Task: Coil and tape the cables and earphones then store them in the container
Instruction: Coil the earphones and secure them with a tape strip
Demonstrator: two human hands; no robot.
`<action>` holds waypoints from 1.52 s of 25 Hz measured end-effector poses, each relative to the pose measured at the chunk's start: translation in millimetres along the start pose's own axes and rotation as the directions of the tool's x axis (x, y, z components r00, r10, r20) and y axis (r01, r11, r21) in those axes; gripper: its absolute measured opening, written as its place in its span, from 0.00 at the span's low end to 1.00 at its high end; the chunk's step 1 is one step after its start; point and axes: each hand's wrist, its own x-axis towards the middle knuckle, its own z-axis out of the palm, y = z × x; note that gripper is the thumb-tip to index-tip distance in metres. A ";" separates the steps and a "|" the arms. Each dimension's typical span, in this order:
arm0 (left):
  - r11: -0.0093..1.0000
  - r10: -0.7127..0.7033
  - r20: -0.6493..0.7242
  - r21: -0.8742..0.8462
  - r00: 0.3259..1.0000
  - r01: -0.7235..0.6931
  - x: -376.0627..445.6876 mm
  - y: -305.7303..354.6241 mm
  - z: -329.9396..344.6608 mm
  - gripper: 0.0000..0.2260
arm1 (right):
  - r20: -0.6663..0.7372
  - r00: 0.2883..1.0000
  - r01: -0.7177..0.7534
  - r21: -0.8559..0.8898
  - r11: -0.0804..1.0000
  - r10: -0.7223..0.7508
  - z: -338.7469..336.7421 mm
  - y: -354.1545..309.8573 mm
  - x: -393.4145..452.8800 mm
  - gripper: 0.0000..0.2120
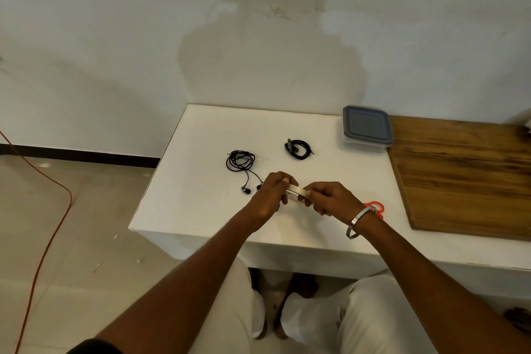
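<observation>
Pinching the tape roll (296, 194) in both curled grips, left hand (270, 195) and right hand (330, 198), strip running left-right above table (201, 195).

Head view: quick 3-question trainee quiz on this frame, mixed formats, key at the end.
1. True or false: the container has its lid on.
2. What do the left hand and right hand hold between them? A) tape roll B) scissors C) earphones
3. Fill in: the coiled cable lies on the white ___.

Key: 1 true; 2 A; 3 table.
</observation>
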 end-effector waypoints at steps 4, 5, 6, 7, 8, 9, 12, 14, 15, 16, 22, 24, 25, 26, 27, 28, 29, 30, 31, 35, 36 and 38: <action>0.991 -0.005 -0.027 0.130 1.000 0.009 -0.6 -0.6 4.5 0.11 | -0.049 0.999 -0.009 -0.077 0.997 0.005 3.9 -3.4 2.2 0.11; 0.992 -0.020 -0.021 0.121 1.000 0.022 -0.5 -0.6 3.7 0.12 | -0.046 0.999 -0.010 -0.065 0.998 0.007 3.5 -2.8 1.5 0.10; 0.995 -0.038 -0.003 0.093 0.999 0.038 -0.2 -0.3 2.4 0.11 | -0.038 0.999 -0.009 -0.042 0.999 0.008 2.3 -1.9 0.3 0.10; 0.996 -0.062 0.016 0.057 0.998 0.061 -0.2 -0.5 1.0 0.11 | -0.028 1.000 -0.010 -0.020 1.000 0.010 0.7 -1.1 -1.4 0.10; 0.996 -0.082 0.032 0.021 0.996 0.082 -0.2 -1.2 0.0 0.11 | -0.018 1.000 -0.014 -0.010 1.000 0.014 -0.8 1.0 -2.8 0.11; 0.995 -0.096 0.042 -0.012 0.994 0.097 -0.2 -1.9 -0.5 0.10 | -0.009 1.000 -0.019 -0.011 1.000 0.019 -2.4 3.4 -4.1 0.12; 0.981 -0.137 0.054 -0.130 0.989 0.143 -1.3 -5.2 0.1 0.10 | 0.009 1.000 -0.030 -0.026 0.999 0.030 -4.1 11.7 -6.6 0.11; 0.964 -0.165 0.065 -0.199 0.984 0.175 -2.6 -4.2 0.2 0.10 | 0.008 1.000 -0.016 -0.009 1.000 0.016 -4.3 13.5 -6.3 0.10; 0.967 -0.164 0.064 -0.188 0.984 0.174 -2.8 -2.6 -0.2 0.09 | 0.005 1.000 -0.007 -0.006 1.000 0.007 -4.2 12.4 -5.6 0.09; 0.977 -0.147 0.054 -0.149 0.988 0.153 -2.3 -1.2 -0.8 0.09 | 0.001 1.000 -0.003 -0.020 1.000 0.003 -3.8 10.4 -4.5 0.09; 0.996 0.004 0.040 0.084 0.999 -0.007 -2.6 2.2 4.0 0.13 | -0.060 0.997 0.039 -0.179 0.983 -0.050 0.7 -0.3 0.8 0.09; 0.995 -0.004 0.033 0.099 0.999 0.001 -3.6 -0.9 3.9 0.14 | -0.058 0.996 0.060 -0.169 0.984 -0.070 0.3 3.0 1.1 0.09; 0.998 -0.015 0.045 0.062 0.999 0.012 -3.4 -1.8 3.2 0.14 | -0.058 0.996 0.061 -0.166 0.984 -0.071 0.1 5.0 1.9 0.09; 1.000 -0.024 0.062 0.022 0.998 0.023 -3.1 -2.3 2.1 0.14 | -0.059 0.996 0.057 -0.164 0.985 -0.068 -0.1 6.4 2.1 0.09; 0.999 -0.032 0.072 -0.009 0.997 0.032 -3.3 -2.0 1.2 0.14 | -0.058 0.996 0.056 -0.159 0.986 -0.066 -0.3 7.3 1.9 0.09; 0.999 -0.040 0.074 -0.029 0.996 0.043 -3.7 -1.6 0.3 0.13 | -0.052 0.997 0.057 -0.150 0.987 -0.065 -0.7 7.4 1.2 0.09; 0.997 -0.050 0.069 -0.047 0.996 0.053 -4.3 -0.9 -0.3 0.13 | -0.043 0.997 0.050 -0.136 0.989 -0.057 -1.3 7.5 0.5 0.09; 0.996 -0.061 0.063 -0.061 0.996 0.065 -4.7 -1.1 -0.9 0.13 | -0.030 0.999 0.036 -0.116 0.993 -0.040 -1.5 7.4 -0.4 0.09; 0.995 -0.069 0.058 -0.071 0.996 0.073 -4.8 -1.3 -1.0 0.13 | -0.021 1.000 0.017 -0.099 0.995 -0.020 -1.7 7.5 -0.9 0.09; 0.993 -0.090 0.053 -0.066 0.994 0.094 -4.7 2.1 -0.9 0.11 | -0.025 1.000 -0.005 -0.133 0.991 0.002 1.4 2.3 0.7 0.08; 0.994 -0.088 0.061 -0.054 0.994 0.091 -4.9 3.6 -0.4 0.11 | -0.037 0.999 -0.001 -0.157 0.988 -0.005 2.4 1.0 1.9 0.08; 0.997 -0.076 0.069 -0.023 0.995 0.077 -5.4 4.6 0.6 0.12 | -0.046 0.999 0.017 -0.157 0.988 -0.025 2.6 0.3 3.1 0.09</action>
